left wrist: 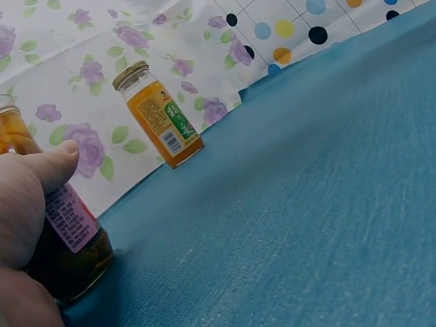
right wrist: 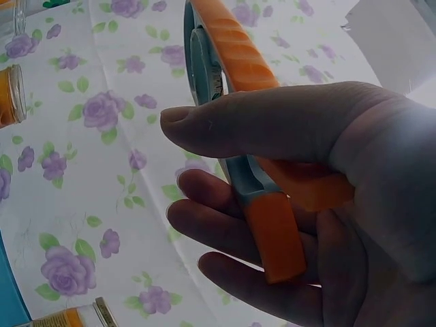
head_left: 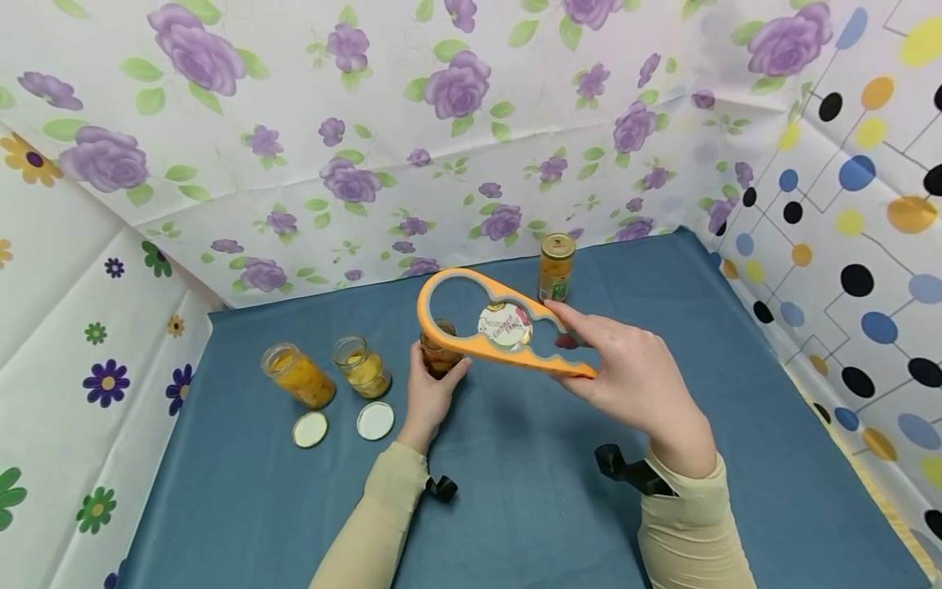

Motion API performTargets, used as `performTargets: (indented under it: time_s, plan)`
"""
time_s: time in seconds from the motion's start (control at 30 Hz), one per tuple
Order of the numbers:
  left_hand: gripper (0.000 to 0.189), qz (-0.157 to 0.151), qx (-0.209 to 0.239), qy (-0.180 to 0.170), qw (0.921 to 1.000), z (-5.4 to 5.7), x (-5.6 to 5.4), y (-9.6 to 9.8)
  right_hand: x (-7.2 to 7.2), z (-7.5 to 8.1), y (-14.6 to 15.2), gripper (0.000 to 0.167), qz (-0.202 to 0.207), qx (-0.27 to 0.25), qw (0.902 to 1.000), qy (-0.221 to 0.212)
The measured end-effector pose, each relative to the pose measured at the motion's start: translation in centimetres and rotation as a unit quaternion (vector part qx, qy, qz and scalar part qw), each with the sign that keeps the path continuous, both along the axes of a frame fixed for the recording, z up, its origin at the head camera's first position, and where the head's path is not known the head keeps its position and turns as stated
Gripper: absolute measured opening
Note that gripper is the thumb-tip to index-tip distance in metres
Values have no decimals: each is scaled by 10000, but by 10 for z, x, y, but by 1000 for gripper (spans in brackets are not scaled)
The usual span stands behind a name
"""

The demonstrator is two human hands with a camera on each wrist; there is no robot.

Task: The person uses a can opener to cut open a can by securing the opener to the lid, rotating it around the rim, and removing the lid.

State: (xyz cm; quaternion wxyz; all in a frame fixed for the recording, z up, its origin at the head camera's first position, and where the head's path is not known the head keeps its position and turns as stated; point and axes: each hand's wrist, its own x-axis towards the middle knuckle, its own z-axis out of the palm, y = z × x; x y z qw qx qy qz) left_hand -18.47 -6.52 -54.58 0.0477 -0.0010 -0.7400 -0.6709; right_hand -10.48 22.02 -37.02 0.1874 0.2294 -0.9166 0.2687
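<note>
My left hand (head_left: 425,401) grips a glass jar (left wrist: 78,262) with dark contents and a pinkish label, standing on the cloth. Its glass rim shows uncovered in the left wrist view. Above and to the right, my right hand (head_left: 640,372) holds an orange jar opener (head_left: 530,357) with a grey inner edge by its handle ends. A round lid (head_left: 504,325) with a printed white face sits between the opener's arms. The opener's loop overlaps the jar's mouth in the head view. In the right wrist view, the thumb lies across the orange handles, fingers behind them.
Two lidless jars, one orange-filled (head_left: 300,376) and one with pale yellow pieces (head_left: 364,372), stand at the left. Two lids (head_left: 311,429) (head_left: 375,420) lie before them. A lidded jar (head_left: 556,270) stands at the back, near the flowered wall. Blue cloth (head_left: 530,507) covers the table.
</note>
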Motion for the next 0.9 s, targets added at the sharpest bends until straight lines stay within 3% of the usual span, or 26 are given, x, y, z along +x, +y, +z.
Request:
performTargets:
  time_s: [0.17, 0.33, 0.43, 0.53, 0.63, 0.77, 0.9]
  plan:
    - [75, 35, 226, 43, 9997, 0, 1, 0, 0, 1, -1, 86, -7, 29, 10000, -10]
    - [94, -83, 244, 99, 9996, 5, 1, -4, 1, 1, -1, 88, 25, 34, 10000, -4]
    - [103, -211, 270, 271, 9990, 14, 1, -9, 1, 1, -1, 88, 36, 38, 10000, 7]
    - [99, -367, 478, 689, 9958, 28, 4, -15, 1, 1, -1, 88, 35, 38, 10000, 8]
    - [84, -418, 802, 1273, 9877, 44, 8, -18, 1, 2, -1, 88, 26, 40, 10000, -3]
    - [69, -103, 1141, 2014, 9728, 64, 15, -19, 1, 2, -2, 88, 40, 56, 10000, -18]
    - [48, 13, 1550, 2476, 9564, 85, 22, -25, 0, 2, -2, 87, 63, 76, 10000, 5]
